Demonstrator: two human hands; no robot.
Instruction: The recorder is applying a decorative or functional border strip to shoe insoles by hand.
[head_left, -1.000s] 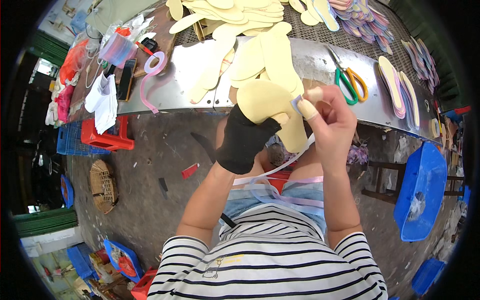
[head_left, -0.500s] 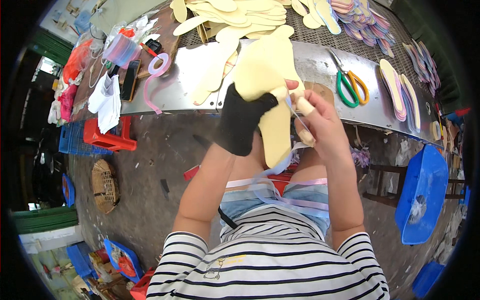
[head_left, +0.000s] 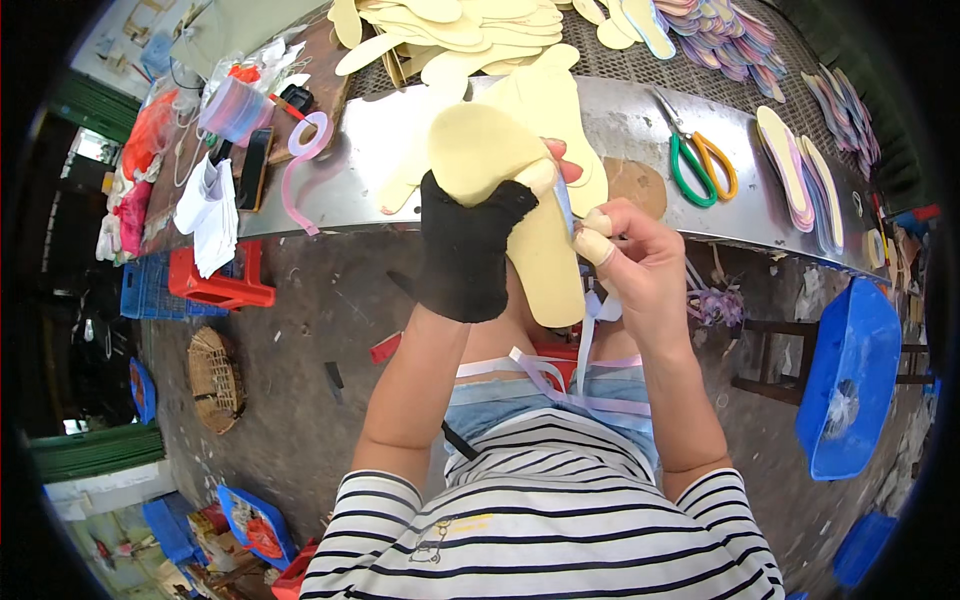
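Observation:
My left hand, in a black fingerless glove, is closed around a cream insole and holds it over the table's front edge. Its thumb, wrapped in pale tape, presses on the insole's face. A pale blue strip of ribbon runs along the insole's right edge. My right hand, with pale covers on thumb and finger, pinches beside that edge; the ribbon there is mostly hidden by the fingertips. More pale ribbon hangs below the insole and lies across my lap.
Green-and-orange-handled scissors lie on the metal table, right of my hands. Cream insoles are heaped behind; patterned ones lie at the far right. A pink ribbon roll and phone are left. A blue basin stands right.
The insole has tipped slightly, its upper end shifting left. My right hand has drawn its fingertips together and moved slightly down along the edge. The ribbon now hangs straighter below.

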